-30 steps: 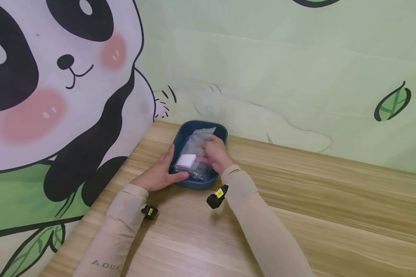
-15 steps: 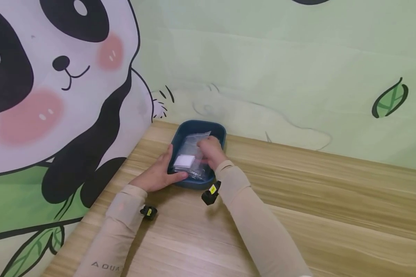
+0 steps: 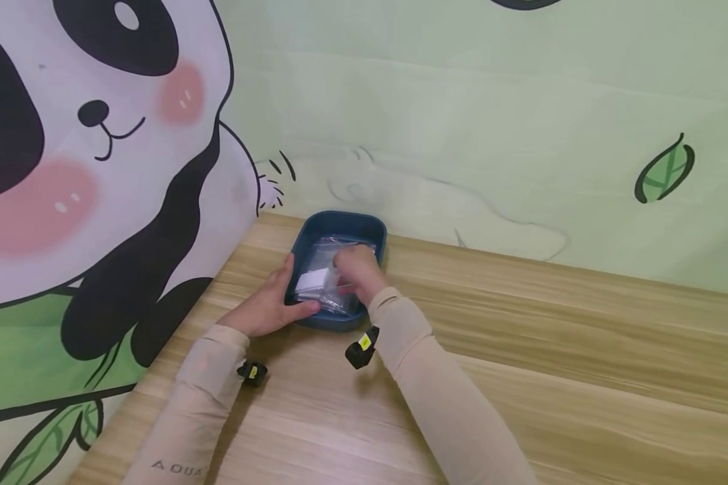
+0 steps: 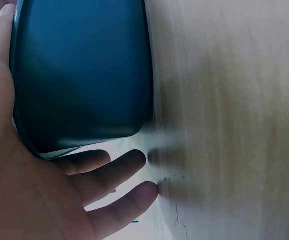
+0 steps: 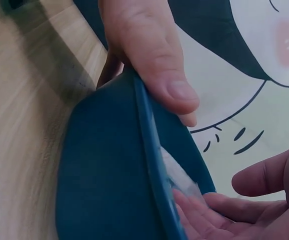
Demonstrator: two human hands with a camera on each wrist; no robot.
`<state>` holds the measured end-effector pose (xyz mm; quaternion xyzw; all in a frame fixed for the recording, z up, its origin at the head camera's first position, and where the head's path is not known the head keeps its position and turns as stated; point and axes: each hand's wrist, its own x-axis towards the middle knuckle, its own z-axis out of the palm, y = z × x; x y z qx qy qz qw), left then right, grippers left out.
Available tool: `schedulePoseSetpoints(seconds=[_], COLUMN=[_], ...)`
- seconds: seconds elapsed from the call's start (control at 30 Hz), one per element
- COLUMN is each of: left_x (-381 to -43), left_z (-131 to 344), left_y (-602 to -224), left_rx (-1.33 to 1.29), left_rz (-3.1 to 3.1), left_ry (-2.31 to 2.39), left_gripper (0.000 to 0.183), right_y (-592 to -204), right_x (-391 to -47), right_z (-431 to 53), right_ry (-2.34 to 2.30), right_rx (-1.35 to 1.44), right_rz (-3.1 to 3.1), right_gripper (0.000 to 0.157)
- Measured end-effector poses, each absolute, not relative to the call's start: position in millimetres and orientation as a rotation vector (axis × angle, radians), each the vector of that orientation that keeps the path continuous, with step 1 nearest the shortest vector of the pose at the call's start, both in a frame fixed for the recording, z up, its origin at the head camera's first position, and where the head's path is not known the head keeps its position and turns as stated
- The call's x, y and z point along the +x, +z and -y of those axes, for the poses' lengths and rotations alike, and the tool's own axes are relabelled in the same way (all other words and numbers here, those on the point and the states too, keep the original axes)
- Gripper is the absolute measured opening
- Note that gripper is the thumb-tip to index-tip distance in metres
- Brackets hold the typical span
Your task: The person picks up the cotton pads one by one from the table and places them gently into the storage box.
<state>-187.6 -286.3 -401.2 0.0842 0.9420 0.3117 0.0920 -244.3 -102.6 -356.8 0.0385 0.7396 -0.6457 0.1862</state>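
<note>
A dark blue plastic tub (image 3: 334,324) stands on the table in the head view. Clear plastic bags (image 3: 319,257) lie inside it, one with a white rectangular patch (image 3: 313,279). My left hand (image 3: 261,310) grips the tub's near left corner, thumb hooked over the rim and fingers along the outer wall. In the left wrist view the tub (image 4: 84,70) fills the space above my spread fingers. My right hand (image 3: 360,271) reaches into the tub over the bags. The right wrist view shows its fingers (image 5: 209,217) extended against the plastic, the thumb apart from them.
The wood-grain table (image 3: 552,350) stretches out to the right. A green cloth (image 3: 461,101) with a panda print (image 3: 115,135) rises behind the tub and on the left. Small black devices (image 3: 362,347) sit at both wrists.
The upper bag's raised end has dropped down into the tub. My right hand has moved slightly left and lower over the bags, while the left keeps its grip. The head view has shifted slightly.
</note>
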Motion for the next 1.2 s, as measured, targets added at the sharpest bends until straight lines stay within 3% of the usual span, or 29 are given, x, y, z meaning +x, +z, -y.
schedulePoseSetpoints(seconds=[0.07,0.43,0.73,0.93,1.2], left_x=[-188,-191,-194,-195,-191], left_z=[287,291,291,290,293], left_y=[-402,-401,-400,-399,-388], left_rx=[0.253,0.254,0.252,0.224,0.316], left_rz=[-2.799,-2.81,-2.819,-2.827,-3.028], left_ry=[0.921,0.9,0.895,0.883,0.829], left_gripper=[0.115,0.115,0.117,0.117,0.115], right_y=[-356,-355,-347,-345,-358], right_x=[-241,-231,-222,-206,-185], right_z=[103,103,85,46,-42], right_ry=[-1.82,-1.71,-1.408,-1.507,-1.449], right_rx=[0.108,0.063,-0.216,-0.409,-0.54], right_rz=[-2.091,-2.228,-2.686,-2.768,-2.989], right_gripper=[0.011,0.012,0.022,0.028,0.028])
